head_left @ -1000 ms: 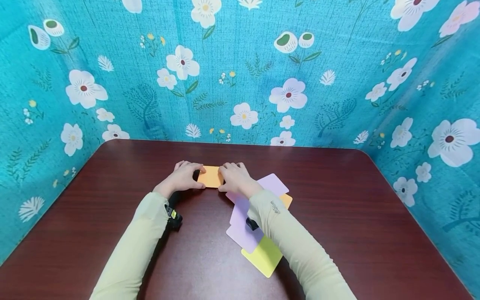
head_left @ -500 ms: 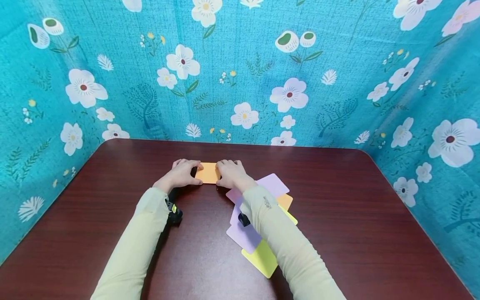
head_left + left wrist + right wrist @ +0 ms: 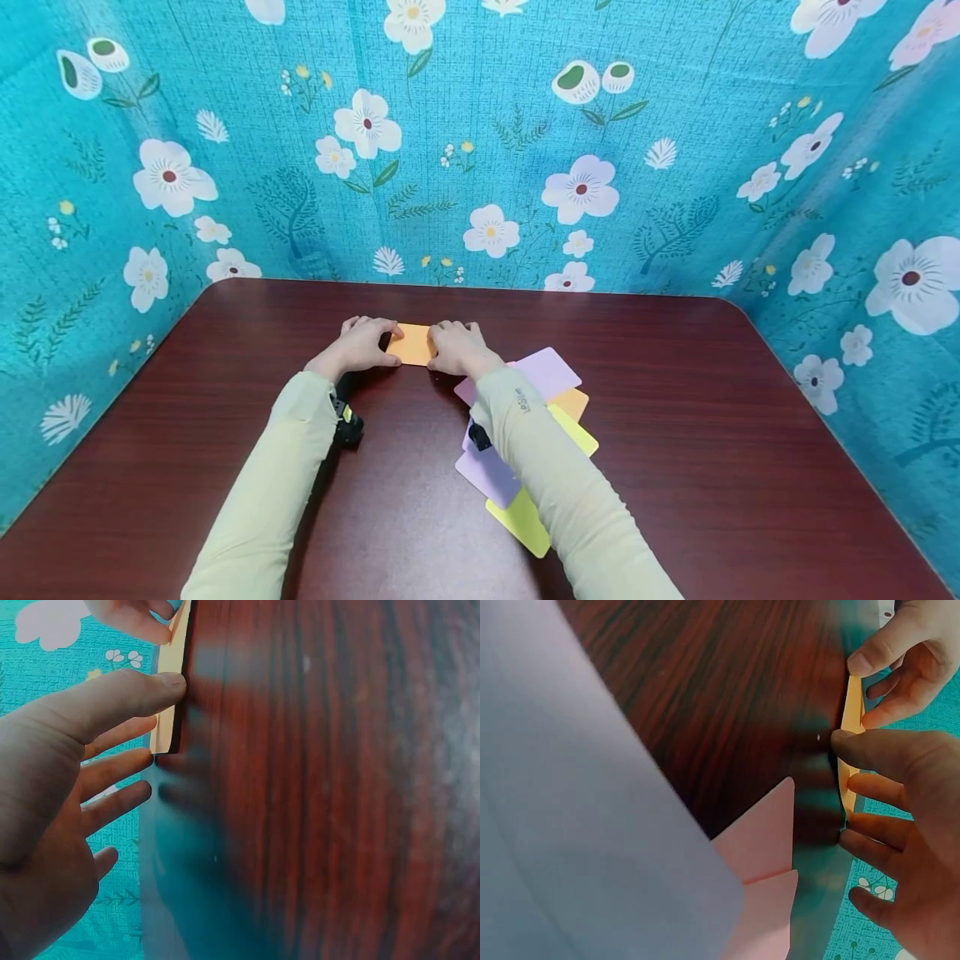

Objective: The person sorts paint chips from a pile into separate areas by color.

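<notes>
Near the back of the dark wooden table, a small orange card (image 3: pixel 411 344) lies between both hands. My left hand (image 3: pixel 362 346) pinches its left end, thumb on the near edge and fingers at the far edge. At the other end my right hand (image 3: pixel 457 348) grips it the same way. Seen edge-on in the left wrist view, the orange card (image 3: pixel 172 664) sits low over the tabletop, with the left thumb (image 3: pixel 171 684) on its near edge. In the right wrist view, the right thumb (image 3: pixel 847 742) presses on the orange card (image 3: pixel 853 709).
A loose, overlapping spread of cards lies under my right forearm: lilac cards (image 3: pixel 551 372), another orange card (image 3: pixel 572 404) and yellow ones (image 3: pixel 521 523). The sleeve covers part of them. The table (image 3: pixel 712 433) ends at a blue flowered cloth (image 3: pixel 480 167) behind and at the sides.
Both hands have shifted a little back and to the left with the orange card between them. The right forearm has swung left, uncovering more of a yellow card.
</notes>
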The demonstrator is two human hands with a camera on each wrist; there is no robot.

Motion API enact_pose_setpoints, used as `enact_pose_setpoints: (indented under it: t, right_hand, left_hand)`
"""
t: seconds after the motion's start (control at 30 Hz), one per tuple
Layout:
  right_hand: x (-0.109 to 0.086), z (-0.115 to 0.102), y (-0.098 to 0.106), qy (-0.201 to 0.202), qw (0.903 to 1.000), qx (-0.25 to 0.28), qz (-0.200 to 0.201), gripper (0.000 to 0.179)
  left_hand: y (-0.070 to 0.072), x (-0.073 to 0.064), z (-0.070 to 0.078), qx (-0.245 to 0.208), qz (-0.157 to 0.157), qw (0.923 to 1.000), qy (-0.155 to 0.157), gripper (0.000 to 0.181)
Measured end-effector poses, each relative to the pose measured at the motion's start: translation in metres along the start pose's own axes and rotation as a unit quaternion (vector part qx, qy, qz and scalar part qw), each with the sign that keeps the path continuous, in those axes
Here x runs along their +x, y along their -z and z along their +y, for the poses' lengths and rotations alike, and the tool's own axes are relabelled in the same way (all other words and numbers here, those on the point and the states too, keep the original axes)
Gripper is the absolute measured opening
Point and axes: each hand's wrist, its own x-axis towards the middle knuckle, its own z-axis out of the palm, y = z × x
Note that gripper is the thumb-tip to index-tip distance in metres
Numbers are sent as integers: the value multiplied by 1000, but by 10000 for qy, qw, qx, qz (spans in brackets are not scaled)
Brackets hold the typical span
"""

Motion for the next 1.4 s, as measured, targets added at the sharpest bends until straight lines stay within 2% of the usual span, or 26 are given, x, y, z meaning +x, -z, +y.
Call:
enact_pose_setpoints:
  t: [0.33, 0.73, 1.07, 1.17, 1.4]
  right_hand:
    - [1, -1, -1, 7, 10000, 11, -76, 46]
    - [-2, 3, 4, 122, 9998, 20, -144, 51]
    - [-8, 19, 9, 214, 9994, 99, -238, 48]
    - [-10, 23, 10, 245, 9992, 43, -298, 45]
    - [-17, 31, 13, 286, 9988, -86, -401, 42]
  left_hand:
    - [-2, 0, -2, -47, -75, 10000, -25, 48]
    - [-5, 2, -2, -108, 31, 9999, -50, 48]
    - [-3, 1, 16, 22, 35, 9998, -180, 50]
    - [-4, 2, 22, 167, 36, 9996, -242, 51]
    - [-8, 1, 33, 176, 86, 9992, -346, 50]
